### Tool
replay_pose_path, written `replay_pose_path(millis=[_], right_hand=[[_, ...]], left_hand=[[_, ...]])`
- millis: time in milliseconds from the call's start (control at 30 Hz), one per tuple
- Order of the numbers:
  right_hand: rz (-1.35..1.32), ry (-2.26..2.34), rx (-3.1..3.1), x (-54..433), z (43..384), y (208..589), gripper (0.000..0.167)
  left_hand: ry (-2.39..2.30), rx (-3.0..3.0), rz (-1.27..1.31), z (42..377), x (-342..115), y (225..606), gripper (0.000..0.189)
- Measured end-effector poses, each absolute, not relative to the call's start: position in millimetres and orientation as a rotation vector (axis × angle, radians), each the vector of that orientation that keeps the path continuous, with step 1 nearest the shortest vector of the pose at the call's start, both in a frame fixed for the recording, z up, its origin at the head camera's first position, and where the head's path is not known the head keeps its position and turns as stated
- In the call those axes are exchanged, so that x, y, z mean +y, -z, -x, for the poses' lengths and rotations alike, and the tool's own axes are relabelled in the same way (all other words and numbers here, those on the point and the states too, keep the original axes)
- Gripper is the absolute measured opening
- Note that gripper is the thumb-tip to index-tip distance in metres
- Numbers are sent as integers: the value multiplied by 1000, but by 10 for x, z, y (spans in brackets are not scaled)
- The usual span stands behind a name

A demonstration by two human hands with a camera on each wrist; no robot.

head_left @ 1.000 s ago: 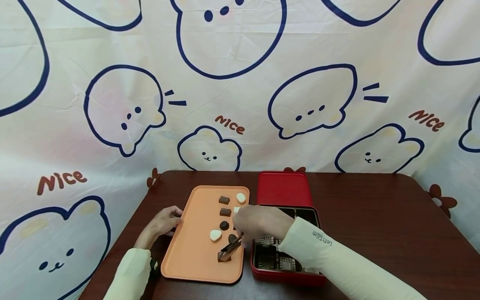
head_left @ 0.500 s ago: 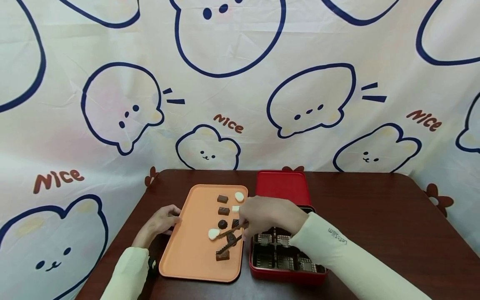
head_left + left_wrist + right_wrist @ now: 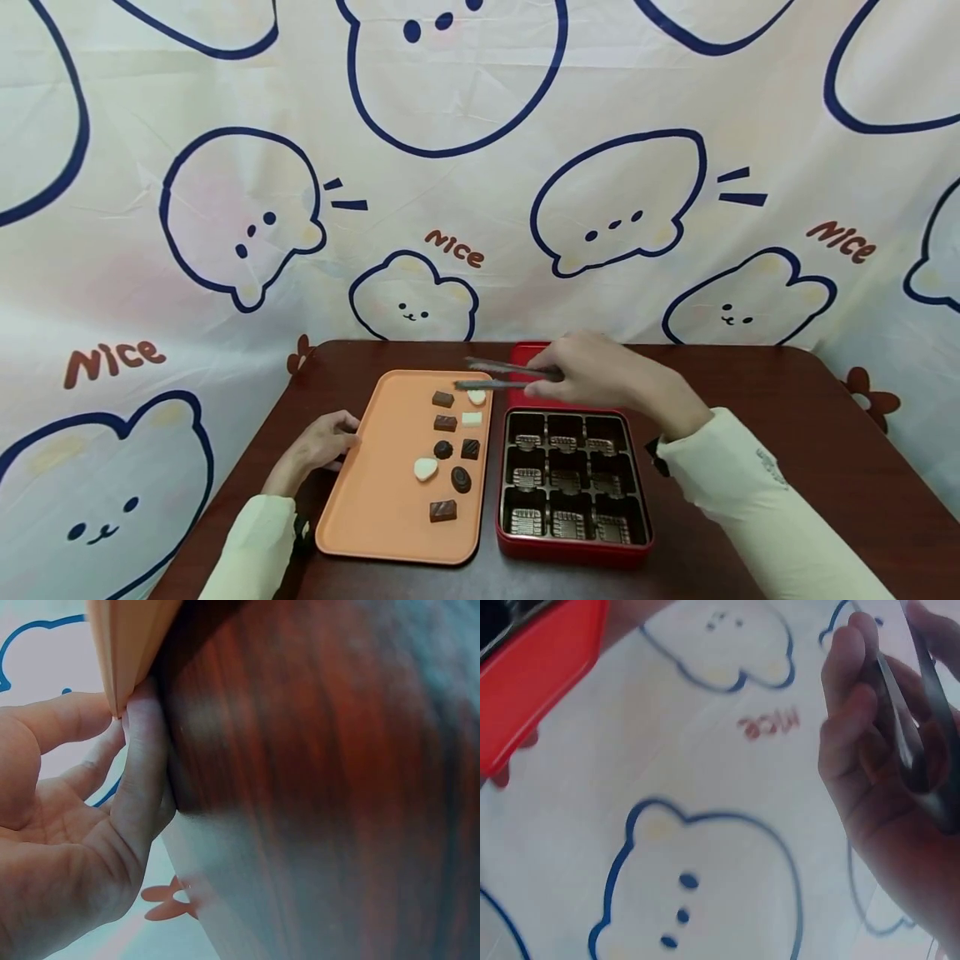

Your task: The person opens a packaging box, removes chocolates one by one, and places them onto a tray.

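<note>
At the left rim of the orange tray (image 3: pixel 375 508), my left hand (image 3: pixel 318 442) pinches the edge between thumb and fingers; the left wrist view shows the tray edge (image 3: pixel 135 645) between the fingertips. My right hand (image 3: pixel 600 371) holds metal tongs (image 3: pixel 491 385) over the tray's far right corner, pointing left. Their two arms are apart, and no chocolate shows between them. Several chocolates lie on the tray's right half, among them a brown rectangular one (image 3: pixel 443 511), a white heart (image 3: pixel 425 469) and a dark oval one (image 3: pixel 461 479). The tongs (image 3: pixel 904 731) also appear in the right wrist view.
Right of the tray stands a red box (image 3: pixel 577 554) with a dark insert divided into several square compartments. Its red lid (image 3: pixel 528 354) lies behind, partly hidden by the right hand. Dark wooden table (image 3: pixel 750 433) extends to the right; a printed cloth (image 3: pixel 510 192) hangs behind.
My right hand has lifted the tongs off the near brown chocolate and moved them up, away and to the right. The chocolate stays on the tray. My left hand keeps its hold.
</note>
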State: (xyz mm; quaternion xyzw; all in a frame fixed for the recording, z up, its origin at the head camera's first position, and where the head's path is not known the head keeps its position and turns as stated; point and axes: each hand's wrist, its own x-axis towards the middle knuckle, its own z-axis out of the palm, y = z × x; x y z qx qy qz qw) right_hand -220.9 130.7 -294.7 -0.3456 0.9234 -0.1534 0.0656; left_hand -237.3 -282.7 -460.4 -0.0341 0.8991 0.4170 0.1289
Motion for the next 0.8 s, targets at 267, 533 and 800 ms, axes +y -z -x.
replay_pose_path(millis=[267,533,800], right_hand=[[829,561,2919,1799,2318,2980,19],[604,576,3043,2299,2392,3129,22],[293,580,3032,2802,2429,3489,29]], left_hand=[[-1222,2614,101,2375,-2831,4634,23],[-1233,2600,91,2381,-2845,4638,24],[-1227,2602,92,2382,-2837,4613,24]])
